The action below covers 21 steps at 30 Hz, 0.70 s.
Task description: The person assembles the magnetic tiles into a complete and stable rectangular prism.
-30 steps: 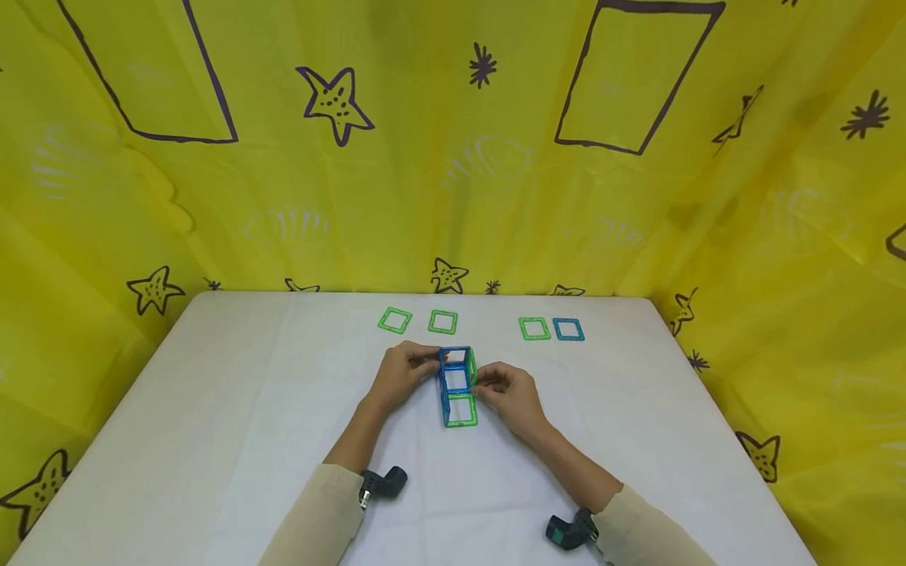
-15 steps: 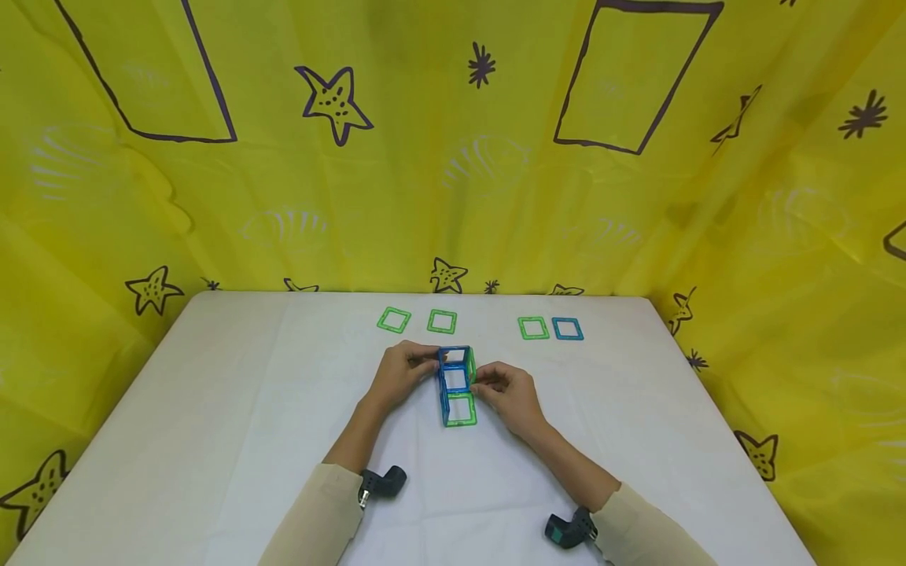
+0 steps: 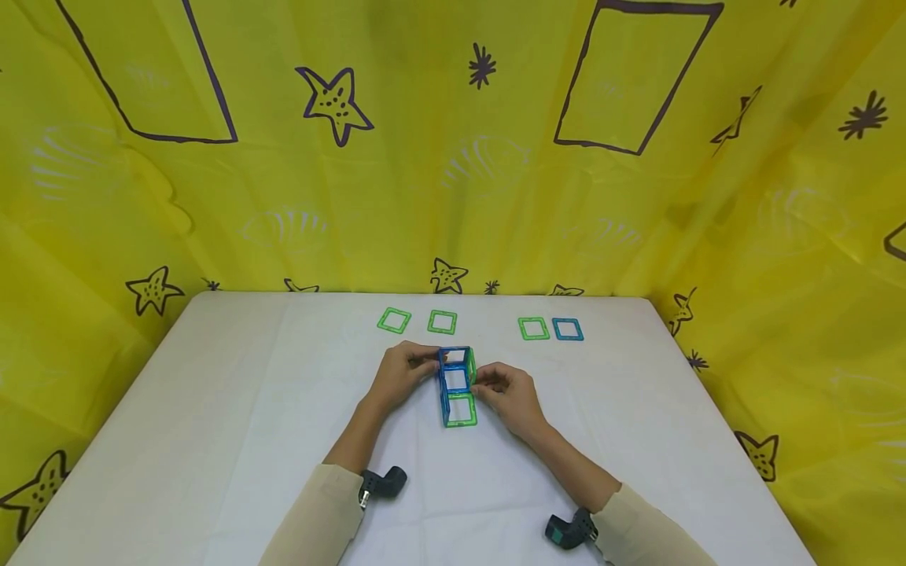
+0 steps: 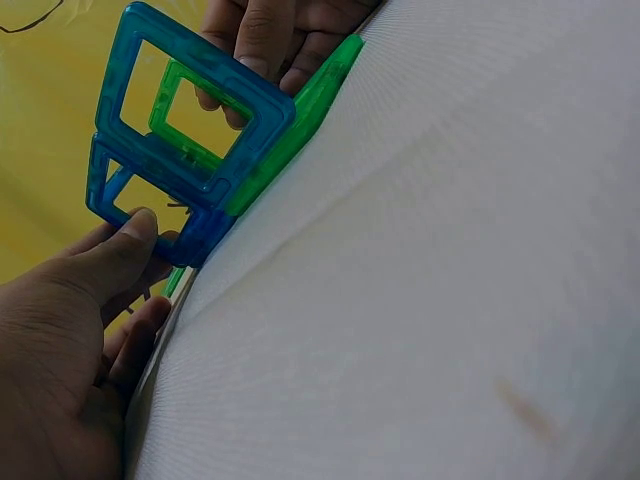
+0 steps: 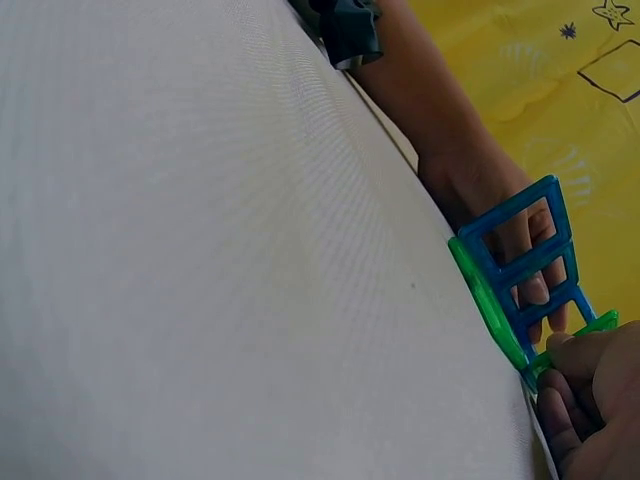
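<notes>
A small structure of square magnetic tiles stands mid-table. Flat at its near end lies a green tile (image 3: 462, 424), with a flat blue tile (image 3: 457, 390) behind it. Blue tiles (image 4: 115, 80) rise along the left side and at the back. On the right a green tile (image 3: 473, 365) stands upright. My left hand (image 3: 399, 377) holds the rear left blue tile, its thumb (image 4: 140, 228) on the frame. With thumb and fingers my right hand (image 3: 513, 399) pinches the upright green tile; in the right wrist view that hand (image 5: 605, 390) partly hides it.
Beyond the structure lie loose tiles: a left green tile (image 3: 394, 320), another green tile (image 3: 442, 321), a right green tile (image 3: 534, 328) and a blue tile (image 3: 569, 329). The white-covered table (image 3: 233, 440) ends at a yellow patterned curtain (image 3: 396, 212).
</notes>
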### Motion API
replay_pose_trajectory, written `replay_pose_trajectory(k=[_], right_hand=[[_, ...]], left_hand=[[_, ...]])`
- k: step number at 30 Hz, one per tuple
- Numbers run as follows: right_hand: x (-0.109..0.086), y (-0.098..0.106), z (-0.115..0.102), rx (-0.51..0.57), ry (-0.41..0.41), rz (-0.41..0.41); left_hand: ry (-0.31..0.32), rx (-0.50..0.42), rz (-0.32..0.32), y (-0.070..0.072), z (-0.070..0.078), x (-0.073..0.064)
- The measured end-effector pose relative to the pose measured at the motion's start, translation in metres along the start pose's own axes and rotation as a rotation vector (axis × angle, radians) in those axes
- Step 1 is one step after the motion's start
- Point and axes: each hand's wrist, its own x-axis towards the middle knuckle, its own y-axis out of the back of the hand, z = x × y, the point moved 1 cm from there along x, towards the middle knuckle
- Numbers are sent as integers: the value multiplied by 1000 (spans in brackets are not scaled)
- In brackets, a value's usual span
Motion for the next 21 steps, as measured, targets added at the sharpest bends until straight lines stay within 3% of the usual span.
replay_pose_trajectory(k=[21], right_hand=[[3, 5, -9, -11, -57, -30]], left_hand=[[-7, 1, -20, 2, 0, 2]])
